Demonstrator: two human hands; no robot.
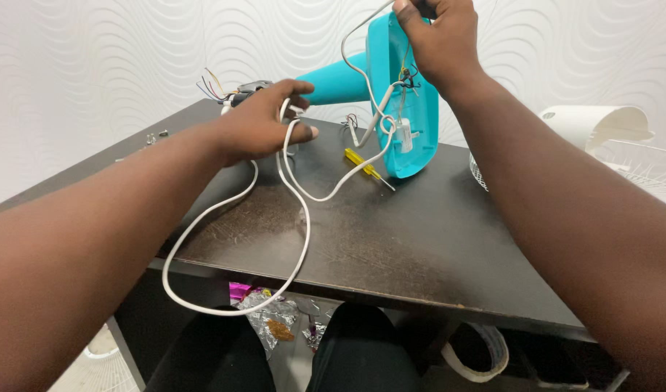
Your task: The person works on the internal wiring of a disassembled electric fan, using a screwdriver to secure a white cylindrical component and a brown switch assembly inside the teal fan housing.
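Note:
My right hand (438, 40) grips the upper edge of a turquoise plastic fan base (419, 120) that stands tilted on its rim on the dark table (420, 239), its open underside with wires facing me. My left hand (264, 120) holds the white power cord (235, 203), which loops off the table's front edge and runs back up into the turquoise base. A yellow-handled screwdriver (362, 163) lies on the table just left of the base. The turquoise stem (336, 81) points left behind my left hand.
A motor part with loose coloured wires (231, 91) sits at the table's far left, with small screws (155, 136) nearby. A white fan housing and wire grille (609, 138) stand at right. Foil wrappers (275, 316) and a tape roll (478, 352) lie below the table.

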